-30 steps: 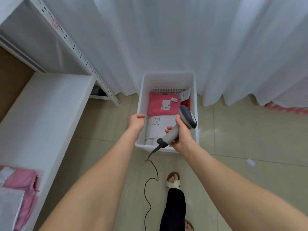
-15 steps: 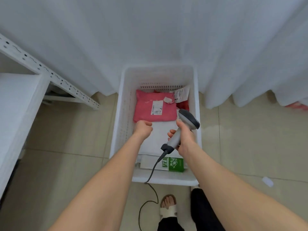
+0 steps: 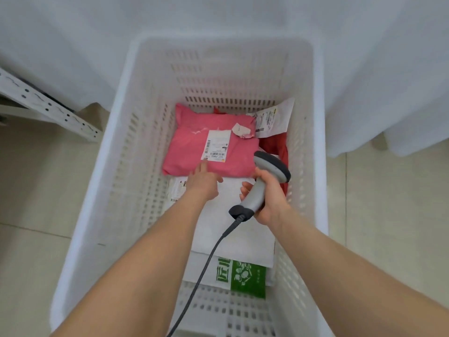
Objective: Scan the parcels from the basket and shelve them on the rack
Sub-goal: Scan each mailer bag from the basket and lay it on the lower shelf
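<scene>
A white slatted basket (image 3: pixel 97 190) fills the middle of the view. Inside lie a pink parcel (image 3: pixel 192 152) with a white barcode label, a white parcel (image 3: pixel 233 229) in front of it, a red parcel (image 3: pixel 274 144) at the right, and a white-and-green packet (image 3: pixel 245 278) at the near end. My left hand (image 3: pixel 202 180) reaches into the basket with fingers straight, its fingertips at the pink parcel's near edge by the label. My right hand (image 3: pixel 268 199) grips a grey handheld scanner (image 3: pixel 263 181), head pointing towards the pink parcel, above the white parcel.
The rack's white perforated steel leg (image 3: pixel 51 113) stands on the tiled floor left of the basket. White curtains (image 3: pixel 388 69) hang behind and to the right. The scanner's dark cable (image 3: pixel 201 271) runs down over the basket's near end.
The view has closed in on the basket. My left hand has opened from a curl and moved forward to the pink parcel. The scanner in my right hand has lowered into the basket.
</scene>
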